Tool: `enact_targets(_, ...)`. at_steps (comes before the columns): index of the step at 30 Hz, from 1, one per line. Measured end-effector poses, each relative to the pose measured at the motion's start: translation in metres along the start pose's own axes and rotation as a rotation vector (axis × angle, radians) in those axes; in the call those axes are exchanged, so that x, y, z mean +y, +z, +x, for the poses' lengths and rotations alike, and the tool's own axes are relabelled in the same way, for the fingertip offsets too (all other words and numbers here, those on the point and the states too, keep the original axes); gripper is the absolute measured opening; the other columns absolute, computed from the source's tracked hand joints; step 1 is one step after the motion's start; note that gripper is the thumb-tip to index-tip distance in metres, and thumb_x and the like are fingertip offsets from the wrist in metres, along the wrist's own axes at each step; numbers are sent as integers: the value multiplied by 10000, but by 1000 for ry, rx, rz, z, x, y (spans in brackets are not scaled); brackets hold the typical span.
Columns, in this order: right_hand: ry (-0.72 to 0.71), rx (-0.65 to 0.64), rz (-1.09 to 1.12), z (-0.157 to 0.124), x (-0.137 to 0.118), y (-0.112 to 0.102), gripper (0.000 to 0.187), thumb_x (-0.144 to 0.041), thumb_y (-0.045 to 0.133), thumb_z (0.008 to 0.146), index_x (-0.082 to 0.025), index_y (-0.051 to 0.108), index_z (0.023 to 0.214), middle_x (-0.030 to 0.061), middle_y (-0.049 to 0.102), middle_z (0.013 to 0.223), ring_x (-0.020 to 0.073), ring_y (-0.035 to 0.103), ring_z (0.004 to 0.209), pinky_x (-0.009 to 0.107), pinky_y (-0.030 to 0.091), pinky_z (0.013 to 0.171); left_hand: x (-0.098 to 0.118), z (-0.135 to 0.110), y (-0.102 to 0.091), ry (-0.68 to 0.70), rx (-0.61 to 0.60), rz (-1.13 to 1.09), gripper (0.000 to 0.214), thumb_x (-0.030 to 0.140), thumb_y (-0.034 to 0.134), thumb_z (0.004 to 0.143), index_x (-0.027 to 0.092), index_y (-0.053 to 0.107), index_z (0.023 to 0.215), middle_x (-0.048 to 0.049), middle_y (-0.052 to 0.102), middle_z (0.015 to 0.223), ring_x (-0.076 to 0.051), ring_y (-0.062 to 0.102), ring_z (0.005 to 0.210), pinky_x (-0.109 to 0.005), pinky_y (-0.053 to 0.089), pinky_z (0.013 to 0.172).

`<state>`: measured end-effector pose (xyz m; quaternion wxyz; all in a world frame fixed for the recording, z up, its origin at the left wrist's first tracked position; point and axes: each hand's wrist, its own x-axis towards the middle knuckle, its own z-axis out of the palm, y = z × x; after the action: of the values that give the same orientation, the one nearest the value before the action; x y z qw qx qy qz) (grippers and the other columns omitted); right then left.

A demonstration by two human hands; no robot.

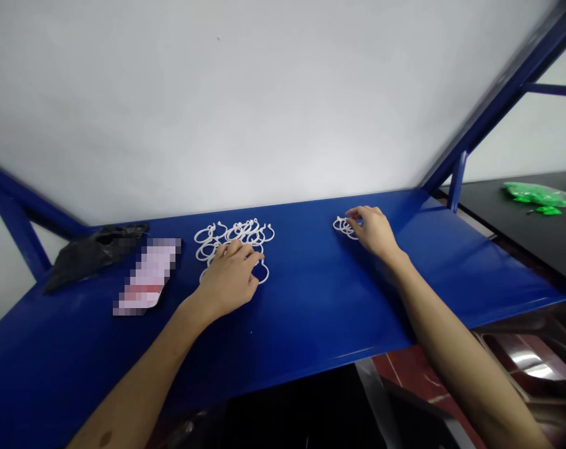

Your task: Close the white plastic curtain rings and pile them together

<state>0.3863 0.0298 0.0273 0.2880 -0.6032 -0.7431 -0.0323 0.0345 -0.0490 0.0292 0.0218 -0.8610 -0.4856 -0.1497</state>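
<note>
Several white plastic rings (245,236) lie spread on a blue shelf (311,299), left of the middle. My left hand (229,274) lies palm down on their near side, fingers curled over a few of them. Further right, a small cluster of white rings (343,226) sits near the back of the shelf. My right hand (374,232) rests at that cluster, its fingertips pinched on one of the rings.
A black crumpled bag (93,252) and a pixelated flat packet (147,275) lie on the shelf's left part. A white wall rises behind. Blue frame struts (455,181) stand at the right, with green items (535,194) on a dark surface beyond.
</note>
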Motion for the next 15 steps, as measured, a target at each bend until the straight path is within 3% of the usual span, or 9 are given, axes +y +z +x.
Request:
enact_targets(4,-9,-10,-7,1,9,5,177,-299,608,920,-192,713,1014,94,723,962,289,565,929,443,478,857,1,2,1,21,-18,3,261,194,514,872,236,704,1046,-76,717,1001,-324,537,1032,-481,374,893)
enact_targets(10,-74,52,38,-4,-13,4,220,-348,583,950,-207,718,1051,118,715,1038,304,571,1027,487,476,918,11,6,13,-4,80,-24,182,246,508,954,256,676,882,-34,732,829,-276,552,916,-425,349,838)
enact_targets(12,-160,-28,146,-11,-29,6,232,-389,578,962,-227,712,1062,107,713,1065,280,605,1018,480,487,929,18,7,16,-35,137,-46,182,253,513,965,259,673,880,-21,724,770,-265,558,878,-425,354,841)
enact_targets(15,-305,-258,375,-28,-65,10,288,-450,633,935,-238,682,1124,86,718,1077,243,658,979,419,532,877,29,7,18,-67,218,-121,124,257,559,963,259,676,924,-10,736,763,-250,581,853,-429,383,853)
